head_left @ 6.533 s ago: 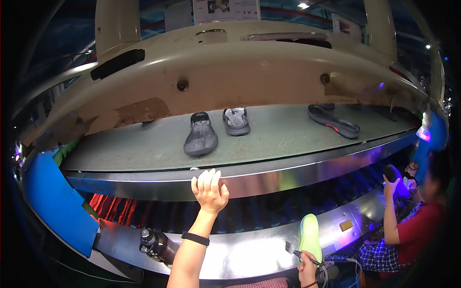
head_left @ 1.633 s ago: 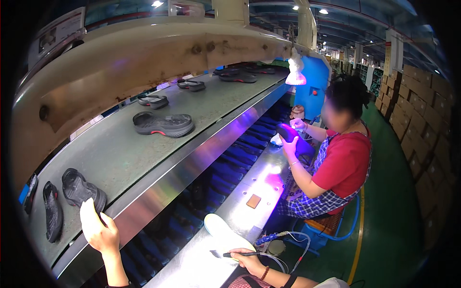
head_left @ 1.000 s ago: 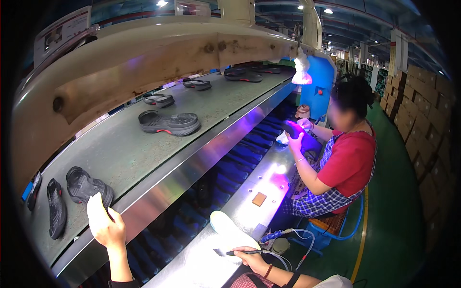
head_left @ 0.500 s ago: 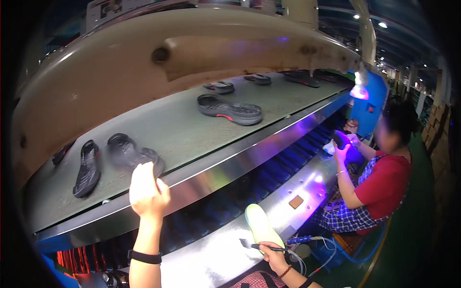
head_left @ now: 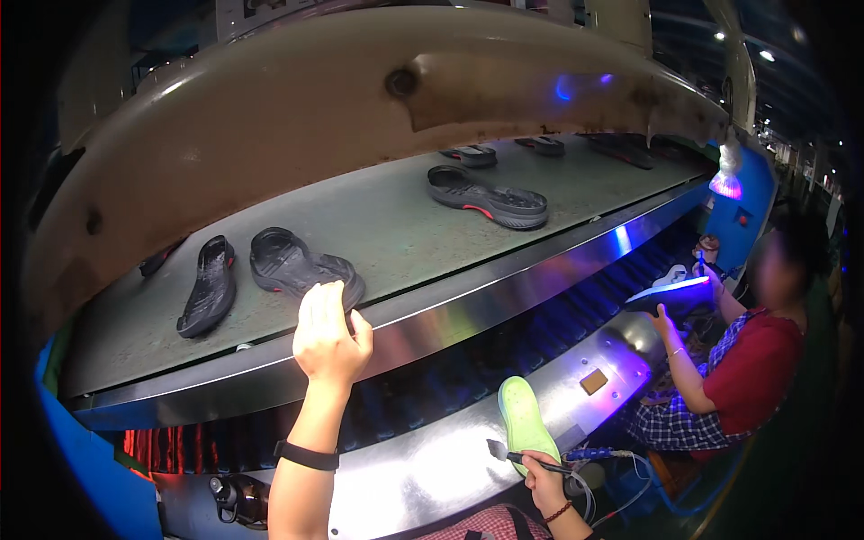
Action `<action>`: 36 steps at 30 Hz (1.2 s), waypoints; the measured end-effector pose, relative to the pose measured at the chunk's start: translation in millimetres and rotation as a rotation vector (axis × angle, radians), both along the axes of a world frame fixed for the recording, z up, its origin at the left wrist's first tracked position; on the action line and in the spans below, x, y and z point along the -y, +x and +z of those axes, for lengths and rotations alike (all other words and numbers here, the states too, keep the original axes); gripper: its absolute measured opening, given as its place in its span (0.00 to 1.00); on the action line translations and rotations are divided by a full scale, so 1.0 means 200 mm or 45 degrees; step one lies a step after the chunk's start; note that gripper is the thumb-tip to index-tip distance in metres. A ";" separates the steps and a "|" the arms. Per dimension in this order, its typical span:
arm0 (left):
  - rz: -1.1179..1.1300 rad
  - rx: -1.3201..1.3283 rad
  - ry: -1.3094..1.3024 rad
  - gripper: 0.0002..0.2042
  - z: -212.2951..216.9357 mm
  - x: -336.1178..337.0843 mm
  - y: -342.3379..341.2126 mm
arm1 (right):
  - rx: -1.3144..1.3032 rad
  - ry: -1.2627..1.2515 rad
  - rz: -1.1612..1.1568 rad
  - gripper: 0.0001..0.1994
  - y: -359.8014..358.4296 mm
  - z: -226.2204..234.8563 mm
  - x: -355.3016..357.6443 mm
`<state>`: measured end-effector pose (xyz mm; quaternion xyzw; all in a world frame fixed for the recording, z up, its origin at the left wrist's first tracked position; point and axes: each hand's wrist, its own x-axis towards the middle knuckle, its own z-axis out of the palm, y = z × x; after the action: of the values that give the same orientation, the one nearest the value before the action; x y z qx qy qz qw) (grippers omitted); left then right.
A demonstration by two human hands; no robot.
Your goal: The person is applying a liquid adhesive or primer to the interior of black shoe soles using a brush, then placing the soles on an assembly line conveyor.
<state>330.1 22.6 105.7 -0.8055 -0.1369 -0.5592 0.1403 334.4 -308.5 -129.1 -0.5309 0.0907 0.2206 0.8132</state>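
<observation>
My left hand (head_left: 331, 337) reaches over the metal edge of the conveyor, fingers stretched out and thumb apart. Its fingertips overlap the near end of a dark shoe sole (head_left: 286, 259) lying on the belt; whether they touch it I cannot tell. Another dark sole (head_left: 209, 288) lies just left of that one. Low on the right, my right hand (head_left: 546, 486) is closed round the black handle of a flat brush (head_left: 515, 456). Behind the brush, a pale green foot-shaped sole (head_left: 526, 416) slants over the metal worktop, its lower end beside that hand.
Along the green belt (head_left: 378, 238) lie more dark soles, one with a red patch (head_left: 490, 198). A beige machine hood (head_left: 297, 117) overhangs it. At right a seated co-worker (head_left: 765, 360) holds a sole under violet light. A small brown block (head_left: 593, 382) sits on the metal worktop (head_left: 405, 481).
The view has shifted, so the scene sits further right in it. My left hand stays at the near end of the dark sole. The co-worker's sole has turned and now lies flatter.
</observation>
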 end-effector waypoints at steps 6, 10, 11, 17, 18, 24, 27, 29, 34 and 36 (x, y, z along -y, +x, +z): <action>-0.029 0.064 -0.034 0.18 0.00 0.00 0.00 | 0.027 0.034 -0.080 0.09 -0.01 0.01 0.05; -0.109 0.125 -0.125 0.16 0.01 0.00 -0.01 | 0.033 0.044 -0.088 0.07 -0.03 0.01 0.10; -0.136 0.137 -0.162 0.16 0.01 -0.01 -0.01 | 0.031 0.044 -0.093 0.07 -0.03 0.01 0.11; -0.290 0.100 -0.340 0.12 0.02 -0.07 -0.03 | 0.086 0.100 -0.134 0.07 -0.05 0.02 0.19; -0.326 0.096 -0.405 0.11 0.03 -0.07 -0.02 | 0.094 0.135 -0.130 0.07 -0.05 0.02 0.20; -0.484 0.289 -0.458 0.08 0.19 -0.08 -0.09 | 0.128 0.123 -0.112 0.06 -0.05 0.00 0.24; -0.730 0.436 -0.754 0.06 0.12 0.04 -0.25 | 0.124 0.019 -0.135 0.06 -0.04 0.00 0.24; -0.776 0.730 -0.814 0.06 0.01 0.14 -0.35 | 0.120 -0.010 -0.128 0.07 -0.04 0.02 0.23; -0.880 1.012 -1.400 0.15 -0.20 0.21 -0.39 | 0.149 -0.006 -0.037 0.09 -0.02 0.05 0.21; -1.482 0.956 -2.050 0.20 -0.20 0.17 -0.41 | 0.158 0.010 -0.038 0.09 -0.01 0.07 0.21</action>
<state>248.4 -12.3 66.4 -0.3782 -0.0946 -0.4976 -0.7749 332.9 -350.0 -114.8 -0.5390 0.0471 0.1755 0.8225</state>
